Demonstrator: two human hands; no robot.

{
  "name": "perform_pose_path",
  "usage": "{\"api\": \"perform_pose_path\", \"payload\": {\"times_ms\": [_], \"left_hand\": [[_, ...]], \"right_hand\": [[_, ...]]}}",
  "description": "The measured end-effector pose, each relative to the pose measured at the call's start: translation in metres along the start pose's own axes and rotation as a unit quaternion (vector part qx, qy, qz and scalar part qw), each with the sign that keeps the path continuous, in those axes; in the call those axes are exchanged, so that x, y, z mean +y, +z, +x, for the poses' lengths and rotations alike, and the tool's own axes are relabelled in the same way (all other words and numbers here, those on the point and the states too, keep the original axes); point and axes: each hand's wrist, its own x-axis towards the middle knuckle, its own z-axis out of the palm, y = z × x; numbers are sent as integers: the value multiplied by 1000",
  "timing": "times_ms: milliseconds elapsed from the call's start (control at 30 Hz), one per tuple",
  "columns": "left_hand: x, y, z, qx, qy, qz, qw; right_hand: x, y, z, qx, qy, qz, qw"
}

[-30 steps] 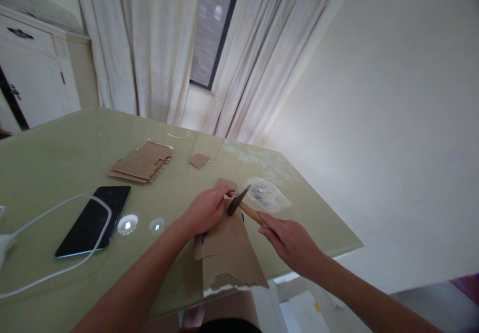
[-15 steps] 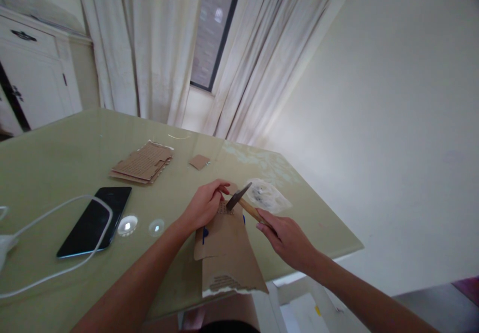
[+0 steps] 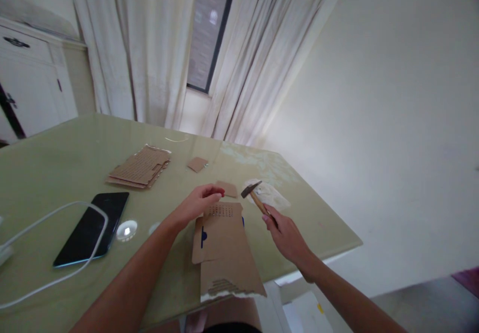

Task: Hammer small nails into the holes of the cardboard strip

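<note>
My right hand is closed round the wooden handle of a hammer, its dark metal head raised to the right of the cardboard. Curled with thumb and fingers together, my left hand hovers at the far left corner of a brown cardboard piece. Something small and red shows at its fingertips, too small to name. Rows of small dark marks run across the far end of this cardboard, and its near edge is torn. Just beyond lies a smaller cardboard piece.
A clear plastic bag lies behind the hammer. Stacked cardboard sheets and a small cardboard square sit farther back. On the left is a black phone with a white cable across it. The glass-topped table ends at the right.
The hammer has lifted off the cardboard and moved right with my right hand. My left hand has drawn back to the left, uncovering the rows of marks and the small piece beyond.
</note>
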Motion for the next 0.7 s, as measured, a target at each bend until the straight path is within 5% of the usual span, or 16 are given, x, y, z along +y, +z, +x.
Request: {"api": "perform_pose_path", "payload": {"times_ms": [200,400,700], "left_hand": [[1,-2,-10,-112,-87,-64,988],[-11,3,-8,-104,-135,-170,971],[-22,7,-6,-113,-169,-195,960]], "right_hand": [[-1,23,37,-21,-3,-38,999],[-27,53,69,-55,25,-150,987],[-25,83,78,-83,47,-189,977]]}}
